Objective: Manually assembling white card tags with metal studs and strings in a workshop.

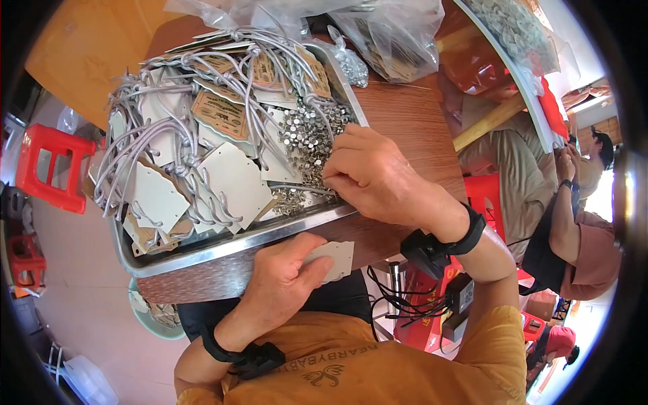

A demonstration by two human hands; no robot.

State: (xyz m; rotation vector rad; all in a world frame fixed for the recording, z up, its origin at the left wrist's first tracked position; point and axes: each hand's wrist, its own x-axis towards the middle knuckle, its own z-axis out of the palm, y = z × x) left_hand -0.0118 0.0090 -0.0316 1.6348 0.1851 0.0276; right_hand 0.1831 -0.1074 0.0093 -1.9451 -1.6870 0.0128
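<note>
My left hand [283,280] is closed on a pale paper tag [332,260] with scalloped edges and small holes, held just in front of the tray's near edge. At the right end of the metal tray [250,244], my right hand [371,172] hovers at a pile of small shiny metal studs [307,138]. Its fingers are pinched together, and whatever lies between them is hidden. Heaped in the tray are many white and brown printed tags [221,113], with grey knotted cords [182,145] threaded through several of them.
Clear plastic bags [398,40] stand behind the tray, beside a small bag of metal pieces [349,64]. A red stool [54,169] is at the left, and a green basin [152,317] sits below the table. Black cables [412,304] hang at lower right. Other people sit at right.
</note>
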